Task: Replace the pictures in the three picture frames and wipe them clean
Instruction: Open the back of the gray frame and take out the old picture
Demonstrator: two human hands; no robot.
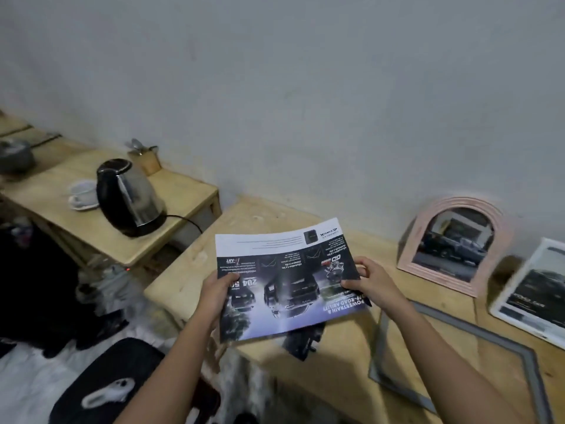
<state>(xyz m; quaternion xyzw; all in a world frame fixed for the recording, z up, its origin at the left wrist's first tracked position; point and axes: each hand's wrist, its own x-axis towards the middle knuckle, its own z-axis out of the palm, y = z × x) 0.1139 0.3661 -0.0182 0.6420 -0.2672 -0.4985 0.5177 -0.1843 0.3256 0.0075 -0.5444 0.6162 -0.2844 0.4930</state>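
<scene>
Looks like roughly the middle of the job to me. The person is holding a car brochure sheet (287,283) up over the wooden table (260,221) with both hands: the left hand (218,289) pinches the left edge with the thumb on top, and the right hand (370,280) pinches the right edge the same way. The print reads upside down from here. The pink arched frame (452,246) leans against the wall with a truck photo in it, and the white frame (535,289) next to it has a car picture too, so those two might be done already. The grey frame (377,344) lies flat on the table with bare wood showing through it, so I'd guess it's empty and this sheet is meant for it, though it would probably need trimming or folding first. I don't see a cloth anywhere, so there's no telling whether any wiping has happened. The white frame is cut off at the right edge and the grey one runs out of the bottom corner. There's also some dark object (302,341) under the sheet that's too blurry to name.
</scene>
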